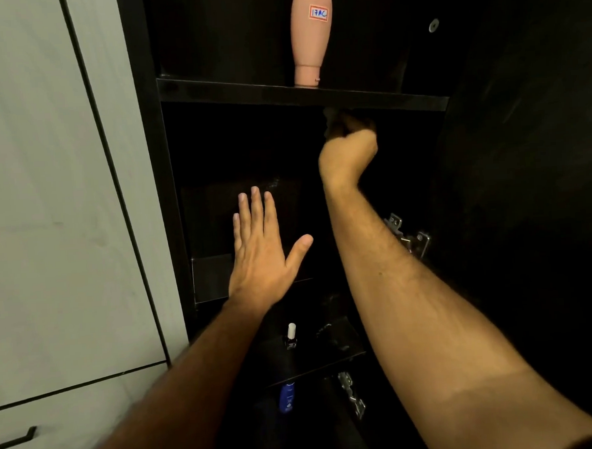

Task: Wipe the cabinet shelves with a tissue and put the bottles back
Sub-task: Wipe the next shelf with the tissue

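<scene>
A dark, matte black cabinet (154, 163) stands open beside pale, smooth cupboard fronts (46, 203) with thin black handles. Nearest the camera, low in the cabinet, a small blue bottle (287, 396) stands in shadow, with a metal hinge (351, 393) just beside it. On the lower shelf (329, 356) above it stands a tiny dark bottle with a white cap (291, 336), upright. Further in, the left hand (265, 246) is spread flat, fingers straight and thumb splayed, over the front edge of the middle shelf (211, 276); whether it touches the board I cannot tell. To its right a second shiny hinge (408, 234) sits on the cabinet wall. Beyond that, the right hand (347, 146) reaches up with its grip curled closed, knuckles tucked just under the upper shelf (246, 89); the fingers sink into darkness and a tissue cannot be made out there. Farthest back, on the upper shelf, a smooth peach-coloured plastic bottle (312, 34) with a tapered, skittle-like shape stands on its cap, a small framed sticker on its side.
</scene>
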Demonstrator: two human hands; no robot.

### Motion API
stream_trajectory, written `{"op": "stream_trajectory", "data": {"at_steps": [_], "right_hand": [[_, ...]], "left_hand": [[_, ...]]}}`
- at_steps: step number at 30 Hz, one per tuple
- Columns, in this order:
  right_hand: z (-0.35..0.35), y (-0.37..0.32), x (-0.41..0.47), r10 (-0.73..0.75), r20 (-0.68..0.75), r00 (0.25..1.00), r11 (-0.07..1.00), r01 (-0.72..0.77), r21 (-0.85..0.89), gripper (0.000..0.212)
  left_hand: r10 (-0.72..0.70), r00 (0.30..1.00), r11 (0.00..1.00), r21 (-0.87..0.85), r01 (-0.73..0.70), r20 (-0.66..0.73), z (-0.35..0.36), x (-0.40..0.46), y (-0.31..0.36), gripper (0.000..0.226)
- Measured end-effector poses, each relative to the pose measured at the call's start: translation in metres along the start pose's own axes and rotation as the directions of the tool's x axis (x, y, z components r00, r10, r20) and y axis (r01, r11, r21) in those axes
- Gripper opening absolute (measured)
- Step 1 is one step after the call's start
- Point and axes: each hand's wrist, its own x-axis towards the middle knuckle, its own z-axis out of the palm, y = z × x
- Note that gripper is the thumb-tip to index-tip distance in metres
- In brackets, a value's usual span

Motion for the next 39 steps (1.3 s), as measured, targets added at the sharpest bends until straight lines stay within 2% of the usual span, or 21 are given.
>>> {"op": "stream_trajectory", "data": {"at_steps": [1,3,6,8,10,12,14,16,18,20,22,25,28,31,33,35,39], "right_hand": [[0.002,0.005,-0.007,-0.119,0.112,0.987,0.991,0.126,-0.055,0.015],[-0.002,0.014,-0.019,-0.236,0.297,0.925,0.964,0.262,-0.050,0.013],[-0.019,0.036,-0.033,-0.324,0.446,0.834,0.924,0.381,-0.041,0.010],[-0.035,0.060,-0.048,-0.284,0.576,0.766,0.905,0.412,-0.102,0.008],[-0.047,0.081,-0.063,-0.143,0.717,0.682,0.856,0.449,-0.256,0.007],[-0.052,0.093,-0.068,-0.026,0.776,0.630,0.778,0.500,-0.381,0.006],[-0.050,0.088,-0.061,0.011,0.750,0.661,0.778,0.466,-0.422,0.009],[-0.045,0.071,-0.048,0.036,0.661,0.749,0.873,0.298,-0.385,0.016],[-0.038,0.050,-0.026,0.020,0.529,0.848,0.947,0.154,-0.282,0.013],[-0.031,0.028,0.000,0.008,0.355,0.935,0.970,0.080,-0.231,0.006],[-0.022,0.012,0.014,-0.008,0.293,0.956,0.982,0.063,-0.177,0.008],[-0.013,0.013,-0.005,-0.108,0.405,0.908,0.967,0.190,-0.169,0.011],[-0.025,0.049,-0.049,-0.243,0.595,0.766,0.896,0.412,-0.165,0.004],[-0.043,0.083,-0.076,-0.122,0.783,0.610,0.823,0.503,-0.264,0.004],[-0.044,0.086,-0.072,-0.051,0.814,0.578,0.777,0.536,-0.331,0.006],[-0.040,0.074,-0.056,-0.043,0.764,0.644,0.810,0.470,-0.350,0.010],[-0.020,0.024,-0.006,-0.029,0.481,0.876,0.949,0.176,-0.263,0.007]], "left_hand": [[0.002,1.000,1.000,-0.010,-0.002,-0.003,0.000,0.000,0.000,0.088],[0.017,1.000,0.999,-0.048,-0.017,-0.008,-0.002,-0.001,0.000,0.085],[0.050,0.999,0.990,-0.130,-0.051,-0.018,-0.006,-0.003,-0.002,0.080],[0.063,0.998,0.990,-0.129,-0.064,-0.014,-0.011,-0.004,-0.004,0.077],[0.084,0.996,0.995,-0.048,-0.084,-0.008,-0.017,-0.007,-0.008,0.075],[0.108,0.994,0.994,0.022,-0.108,-0.001,-0.022,-0.012,-0.012,0.076],[0.103,0.995,0.992,0.068,-0.103,0.010,-0.027,-0.015,-0.016,0.079],[0.071,0.997,0.992,0.100,-0.072,0.022,-0.032,-0.019,-0.020,0.081],[0.028,0.999,0.994,0.106,-0.032,0.041,-0.035,-0.024,-0.024,0.082],[-0.008,0.998,0.995,0.105,0.001,0.069,-0.034,-0.027,-0.028,0.084],[-0.037,0.996,0.994,0.103,0.029,0.081,-0.031,-0.027,-0.030,0.087],[-0.061,0.995,0.991,0.125,0.050,0.084,-0.026,-0.025,-0.030,0.090],[-0.057,0.995,0.985,0.165,0.042,0.083,-0.023,-0.026,-0.031,0.092],[-0.067,0.995,0.982,0.183,0.053,0.071,-0.022,-0.025,-0.031,0.093],[-0.071,0.995,0.980,0.191,0.057,0.064,-0.021,-0.025,-0.031,0.093],[-0.067,0.995,0.981,0.187,0.054,0.067,-0.021,-0.026,-0.031,0.093],[-0.048,0.997,0.981,0.192,0.034,0.067,-0.023,-0.026,-0.031,0.091]]}}
